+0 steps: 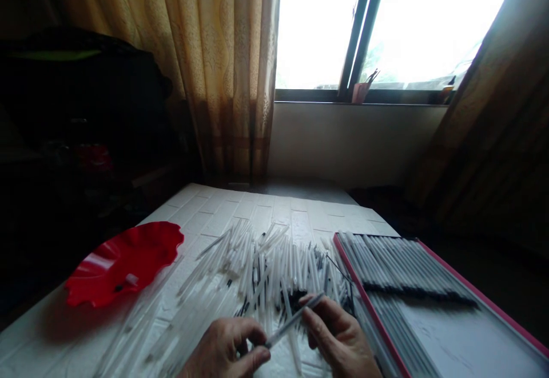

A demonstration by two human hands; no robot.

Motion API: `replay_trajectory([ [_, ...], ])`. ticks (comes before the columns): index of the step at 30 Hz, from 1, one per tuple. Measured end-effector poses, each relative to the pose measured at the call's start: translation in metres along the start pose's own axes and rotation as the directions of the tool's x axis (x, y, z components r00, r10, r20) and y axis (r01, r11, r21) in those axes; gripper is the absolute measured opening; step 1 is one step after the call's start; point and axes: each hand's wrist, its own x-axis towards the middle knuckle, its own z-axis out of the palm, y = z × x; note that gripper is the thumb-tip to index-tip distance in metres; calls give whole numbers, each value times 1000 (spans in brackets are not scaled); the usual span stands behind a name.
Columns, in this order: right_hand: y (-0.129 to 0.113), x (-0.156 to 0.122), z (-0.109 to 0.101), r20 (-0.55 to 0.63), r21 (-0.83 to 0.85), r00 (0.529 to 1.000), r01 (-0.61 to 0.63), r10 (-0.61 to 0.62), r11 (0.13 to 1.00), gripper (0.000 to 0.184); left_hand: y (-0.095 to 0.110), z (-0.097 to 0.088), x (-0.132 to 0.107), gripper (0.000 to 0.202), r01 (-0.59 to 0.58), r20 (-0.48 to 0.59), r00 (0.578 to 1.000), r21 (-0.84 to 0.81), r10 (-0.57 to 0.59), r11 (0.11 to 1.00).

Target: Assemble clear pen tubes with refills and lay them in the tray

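My left hand (229, 349) and my right hand (338, 338) meet at the bottom middle, over a white table (300, 212) with a brick pattern. Between them lies one thin pen (294, 321), slanting up to the right. The left thumb and forefinger pinch its lower end, and the right fingers close on its upper end. Just beyond the hands lies a loose heap of white pen tubes and dark refills (274, 263).
A red wavy-edged dish (124, 261) with a small piece in it sits at the left. A red-rimmed tray (480, 298) at the right holds rows of assembled pens. Behind are a curtain, a bright window and dark furniture on both sides.
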Motion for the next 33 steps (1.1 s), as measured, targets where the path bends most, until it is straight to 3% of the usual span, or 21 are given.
replay_trajectory([
  [6,-10,14,-33,-148,-40,980,126,-131,991,49,-1,-6,-1,34,-116,-61,991,43,118,992],
  [9,-10,19,-40,-175,-39,973,145,-150,989,52,0,-9,0,31,-115,-132,984,51,121,992],
  [14,3,26,-44,-214,-43,970,105,-112,994,65,-9,-27,10,20,0,-321,947,71,23,997],
  [18,10,32,-47,-211,-77,969,115,-129,990,70,-25,-52,22,24,162,-438,894,128,-91,978],
  [24,3,25,-37,-221,-131,953,182,-208,974,65,-27,-76,45,19,312,-360,911,289,-200,905],
  [29,5,22,-32,-139,-113,973,171,-186,979,64,-20,-71,69,27,387,-318,905,340,-283,857],
  [33,10,22,-31,-62,-147,985,148,-159,978,64,-24,-70,79,28,429,-312,886,266,-344,863],
])
